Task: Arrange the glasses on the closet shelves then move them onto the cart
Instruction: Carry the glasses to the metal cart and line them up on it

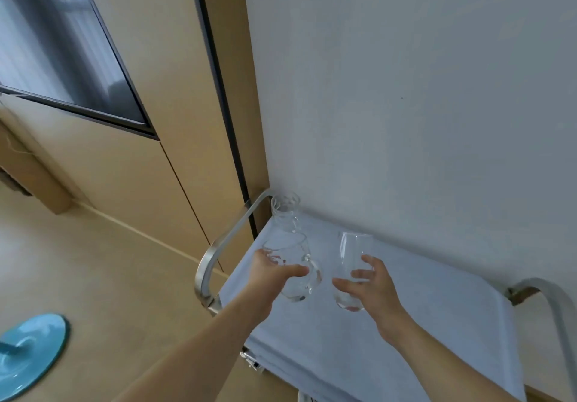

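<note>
A cart (437, 323) covered with a pale cloth stands against the white wall. My left hand (271, 273) grips a clear stemless glass (301, 280) just above the cart's left end. My right hand (371, 289) grips a taller clear glass (354, 258) beside it, over the cart's middle. Another clear glass (285, 211) stands on the cart at its far left corner, close behind the glass in my left hand.
Metal handles rise at the cart's left end (218, 251) and right end (552, 308). A beige closet panel (175, 120) with a dark glass pane stands to the left. A round blue base (28, 351) lies on the beige floor at lower left.
</note>
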A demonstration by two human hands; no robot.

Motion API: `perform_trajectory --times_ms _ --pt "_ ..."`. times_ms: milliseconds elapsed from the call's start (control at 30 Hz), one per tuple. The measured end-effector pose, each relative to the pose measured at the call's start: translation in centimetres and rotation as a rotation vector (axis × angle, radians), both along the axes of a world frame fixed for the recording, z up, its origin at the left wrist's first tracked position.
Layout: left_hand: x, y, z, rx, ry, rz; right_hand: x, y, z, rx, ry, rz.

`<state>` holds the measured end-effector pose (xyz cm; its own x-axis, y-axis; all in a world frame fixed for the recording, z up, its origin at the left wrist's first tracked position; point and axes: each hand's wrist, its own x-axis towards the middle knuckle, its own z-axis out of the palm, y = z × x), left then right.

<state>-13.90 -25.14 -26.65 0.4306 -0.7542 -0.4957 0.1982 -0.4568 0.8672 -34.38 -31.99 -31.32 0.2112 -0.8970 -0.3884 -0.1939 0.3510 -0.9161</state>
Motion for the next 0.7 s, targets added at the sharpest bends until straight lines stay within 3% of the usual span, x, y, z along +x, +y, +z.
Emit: perform_trajectory --times_ms 333,700 --pt "0.7 -10.4 -5.7 0.151 -0.331 -0.203 0.7 -8.5 -4.3 0.101 -0.011 -0.077" --pt "-1.1 -17.0 -10.1 0.190 -0.566 -0.391 -1.1 -12.9 -8.1 0.169 -0.003 -0.197"
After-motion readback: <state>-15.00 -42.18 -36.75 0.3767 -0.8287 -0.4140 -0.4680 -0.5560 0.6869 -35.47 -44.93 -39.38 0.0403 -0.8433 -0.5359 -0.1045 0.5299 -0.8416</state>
